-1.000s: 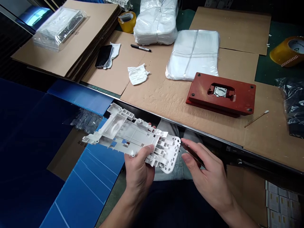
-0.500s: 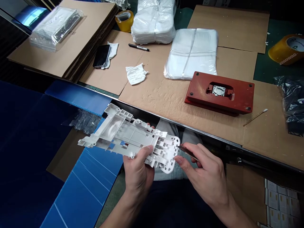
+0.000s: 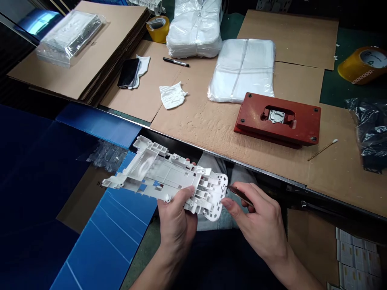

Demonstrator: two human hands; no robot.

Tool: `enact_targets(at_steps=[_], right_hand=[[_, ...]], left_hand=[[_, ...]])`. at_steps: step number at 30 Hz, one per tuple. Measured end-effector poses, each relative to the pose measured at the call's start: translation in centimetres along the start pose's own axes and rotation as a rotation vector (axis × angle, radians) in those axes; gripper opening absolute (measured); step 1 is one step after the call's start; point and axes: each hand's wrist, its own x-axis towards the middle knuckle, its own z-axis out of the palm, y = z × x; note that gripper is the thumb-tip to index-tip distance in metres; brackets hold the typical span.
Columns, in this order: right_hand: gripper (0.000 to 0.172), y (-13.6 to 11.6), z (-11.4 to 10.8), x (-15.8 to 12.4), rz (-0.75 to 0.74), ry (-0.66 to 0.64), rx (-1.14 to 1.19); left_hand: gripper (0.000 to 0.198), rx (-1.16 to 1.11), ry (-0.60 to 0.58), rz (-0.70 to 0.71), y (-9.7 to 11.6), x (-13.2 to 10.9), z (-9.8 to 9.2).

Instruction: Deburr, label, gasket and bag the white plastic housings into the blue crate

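Note:
My left hand [image 3: 178, 213] grips a white moulded plastic frame [image 3: 169, 171] by its lower edge, thumb on top and fingertips showing past the far edge. The frame is held tilted over my lap, in front of the table edge. Its rounded end, lined with small square holes, points right. In my right hand [image 3: 260, 217] is a slim dark tool with a pointed tip [image 3: 240, 194], perhaps a deburring knife; its exact kind is unclear. The tip is at the rim of the rounded end. My right thumb lies close to that same rim.
On the cardboard-covered table [image 3: 196, 125] lie a red block fixture [image 3: 276, 135], a cotton swab [image 3: 322, 150], bundled plastic bags [image 3: 243, 70], a white cloth scrap [image 3: 173, 96], a pen [image 3: 175, 62] and a phone [image 3: 128, 73]. Stacked cardboard [image 3: 111, 24] stands left, a blue panel [image 3: 111, 225] below.
The plastic frame has turned very slightly, its left end shifting a little right and down. Both hands keep their holds, and the tool stays at the rounded rim. The view has shifted slightly.

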Motion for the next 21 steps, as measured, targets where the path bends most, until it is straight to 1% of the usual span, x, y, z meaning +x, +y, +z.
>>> enact_targets(at_steps=[7, 12, 14, 17, 21], right_hand=[[0.033, 0.13, 0.16, -0.26, -0.071, 0.017, -0.024], [0.050, 0.01, 0.25, -0.45, -0.112, -0.007, -0.062], [0.053, -0.05, 0.32, -0.53, -0.120, -0.011, -0.064], [0.049, -0.10, 0.40, -0.64, -0.130, 0.004, -0.063], [0.040, -0.24, 0.56, -0.79, -0.145, 0.023, -0.062]], left_hand=[[0.074, 0.006, -0.012, 0.008, -0.13, 0.02, 0.05], [0.074, 0.009, 0.027, 0.033, -0.19, 0.26, 0.12], [0.074, 0.007, 0.038, 0.040, -0.15, 0.31, 0.18], [0.073, 0.012, 0.054, 0.045, -0.08, 0.36, 0.27], [0.070, 0.020, 0.067, 0.046, -0.11, 0.40, 0.25]])
